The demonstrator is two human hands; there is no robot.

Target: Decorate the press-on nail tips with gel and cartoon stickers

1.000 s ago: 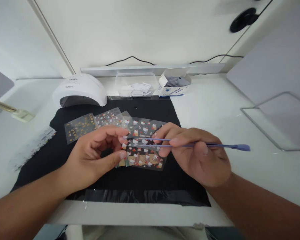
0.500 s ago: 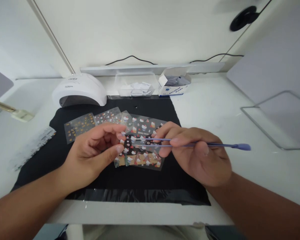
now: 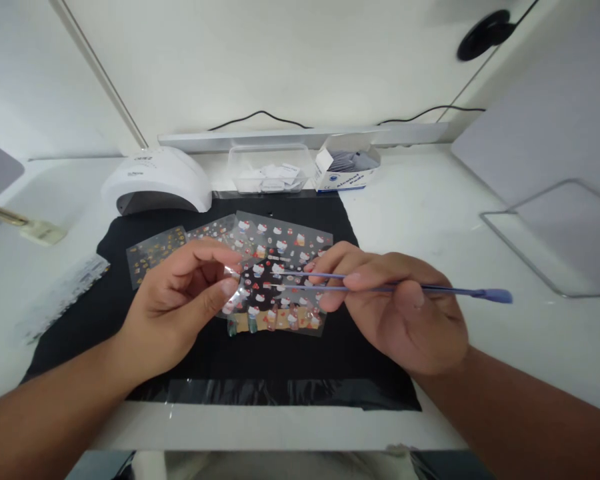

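My left hand (image 3: 180,300) is closed, thumb against fingertips, pinching the edge of a clear film (image 3: 234,297) that overlaps the sheet below. In my right hand (image 3: 395,307) are purple tweezers (image 3: 430,289), their two thin tips apart and pointing left over the stickers. Whether anything sits at the tips is too small to tell. Beneath both hands lies a clear sticker sheet (image 3: 291,231) printed with white cartoon cats with red bows. Along its lower part runs a tan strip (image 3: 283,321) carrying several press-on nails (image 3: 253,323), some greenish, some pinkish.
Two more sticker sheets, one with yellow prints (image 3: 155,250), lie left on the black mat (image 3: 220,367). Behind stand a white nail lamp (image 3: 160,170), a clear tray (image 3: 240,177) with white packets and an alcohol pads box (image 3: 343,177). A wire stand (image 3: 525,257) is at right.
My left hand has shifted slightly left with the clear film, showing more of the cat stickers. The tweezers have moved slightly right and up, their tips still apart.
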